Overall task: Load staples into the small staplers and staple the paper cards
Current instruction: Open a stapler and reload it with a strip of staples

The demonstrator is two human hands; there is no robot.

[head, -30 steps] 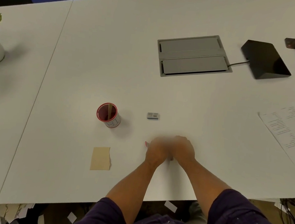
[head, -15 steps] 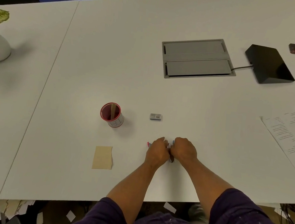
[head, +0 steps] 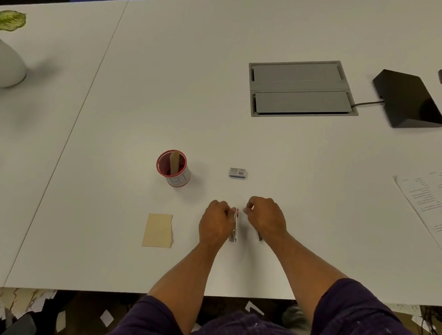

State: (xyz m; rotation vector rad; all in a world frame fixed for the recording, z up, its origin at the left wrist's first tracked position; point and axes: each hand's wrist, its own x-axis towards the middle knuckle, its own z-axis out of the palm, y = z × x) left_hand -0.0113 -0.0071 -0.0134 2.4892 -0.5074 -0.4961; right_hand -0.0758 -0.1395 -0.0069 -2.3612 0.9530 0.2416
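White table [head: 271, 151], dark floor below near edge. Left hand [head: 214, 226] curled around small stapler [head: 234, 226], metal body at its 3 o'clock, likely steadying it for loading. Right hand [head: 266, 218] clenched, fingertips pinched at something tiny, probably staples; can't confirm. Second metal piece [head: 259, 236] pokes out under right palm. Staple box [head: 238, 173] at 12 o'clock from hands, near. Paper card [head: 158, 230] at 9 o'clock of left hand, apart, unstapled. Red cup [head: 174, 168] at 11 o'clock.
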